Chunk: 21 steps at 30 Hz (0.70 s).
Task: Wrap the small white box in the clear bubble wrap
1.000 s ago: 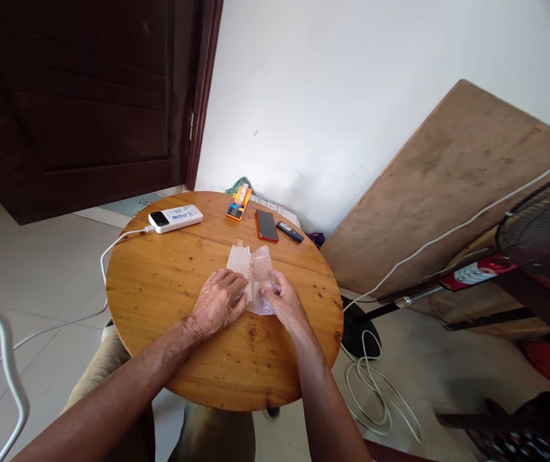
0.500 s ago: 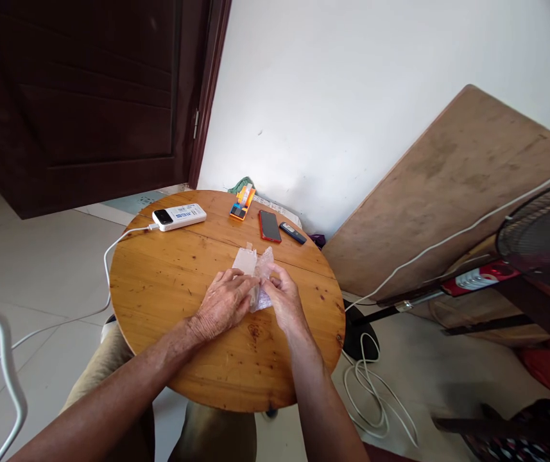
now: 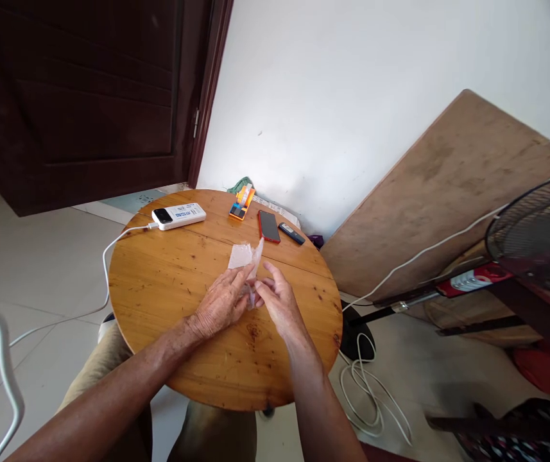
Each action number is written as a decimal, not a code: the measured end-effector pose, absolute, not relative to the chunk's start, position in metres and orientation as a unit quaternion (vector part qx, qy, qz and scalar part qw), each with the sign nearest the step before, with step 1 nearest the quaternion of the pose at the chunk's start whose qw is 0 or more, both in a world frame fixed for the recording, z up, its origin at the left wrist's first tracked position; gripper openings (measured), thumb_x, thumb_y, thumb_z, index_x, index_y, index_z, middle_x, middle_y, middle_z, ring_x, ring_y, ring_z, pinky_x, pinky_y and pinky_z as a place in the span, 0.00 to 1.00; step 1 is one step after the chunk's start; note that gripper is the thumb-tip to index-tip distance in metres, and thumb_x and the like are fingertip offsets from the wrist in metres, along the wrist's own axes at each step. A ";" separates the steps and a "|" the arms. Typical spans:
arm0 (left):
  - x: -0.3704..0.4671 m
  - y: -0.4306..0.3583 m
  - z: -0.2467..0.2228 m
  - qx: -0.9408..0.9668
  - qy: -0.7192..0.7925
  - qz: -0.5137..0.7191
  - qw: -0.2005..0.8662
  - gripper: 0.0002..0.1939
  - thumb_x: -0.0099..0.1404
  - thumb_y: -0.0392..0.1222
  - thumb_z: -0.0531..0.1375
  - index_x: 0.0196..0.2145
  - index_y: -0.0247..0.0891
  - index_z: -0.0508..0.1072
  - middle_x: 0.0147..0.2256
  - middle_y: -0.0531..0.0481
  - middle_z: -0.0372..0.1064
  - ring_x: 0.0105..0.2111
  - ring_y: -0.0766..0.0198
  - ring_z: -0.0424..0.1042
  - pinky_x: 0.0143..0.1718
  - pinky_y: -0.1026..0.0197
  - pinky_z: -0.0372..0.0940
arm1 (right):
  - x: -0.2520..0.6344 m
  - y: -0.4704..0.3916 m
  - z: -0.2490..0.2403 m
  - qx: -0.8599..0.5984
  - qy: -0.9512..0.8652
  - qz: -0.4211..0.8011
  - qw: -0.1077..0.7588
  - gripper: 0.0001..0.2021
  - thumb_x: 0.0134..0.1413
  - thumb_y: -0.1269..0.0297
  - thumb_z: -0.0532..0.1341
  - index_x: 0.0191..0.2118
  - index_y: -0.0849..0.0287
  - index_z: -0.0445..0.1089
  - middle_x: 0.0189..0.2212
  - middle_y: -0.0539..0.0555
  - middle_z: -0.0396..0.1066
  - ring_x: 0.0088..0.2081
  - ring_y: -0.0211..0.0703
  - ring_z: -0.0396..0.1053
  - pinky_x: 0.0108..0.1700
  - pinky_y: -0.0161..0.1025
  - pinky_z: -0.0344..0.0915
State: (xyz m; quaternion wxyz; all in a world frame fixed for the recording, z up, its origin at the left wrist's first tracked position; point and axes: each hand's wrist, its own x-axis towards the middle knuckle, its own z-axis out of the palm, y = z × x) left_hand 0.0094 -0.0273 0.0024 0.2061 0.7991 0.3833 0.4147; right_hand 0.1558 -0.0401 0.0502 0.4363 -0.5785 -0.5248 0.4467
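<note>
A piece of clear bubble wrap [image 3: 240, 256] lies on the round wooden table [image 3: 159, 282], with one flap standing up between my hands. My left hand [image 3: 224, 296] rests over the near part, its fingertips closed against the folded wrap. Close on the right side is my right hand [image 3: 278, 301], its index finger raised and its thumb apart, beside the flap. The near end of the wrap is partly hidden by my fingers. Whether anything lies inside the wrap, I cannot tell.
Along the table's far side are a white power bank [image 3: 181, 216] with a plugged cable, an orange tape dispenser [image 3: 242, 202], a red-edged phone [image 3: 269, 226] and a small dark device [image 3: 291, 233]. A fan [image 3: 539, 231] stands at the right, near a leaning board [image 3: 429, 186].
The bubble wrap's flap has swung up and left, now standing more upright. My right hand's fingers have loosened and spread, while my left hand stays on the wrap.
</note>
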 end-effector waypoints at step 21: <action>0.007 -0.020 0.002 0.726 0.394 0.468 0.314 0.32 0.53 0.28 0.57 0.57 0.35 0.64 0.53 0.40 0.66 0.51 0.55 0.67 0.52 0.52 0.66 | 0.155 -0.047 0.032 -0.562 -0.684 0.276 0.375 0.32 0.50 0.73 0.57 0.63 0.56 0.55 0.43 0.55 0.74 0.30 0.37 0.68 0.37 0.38 0.68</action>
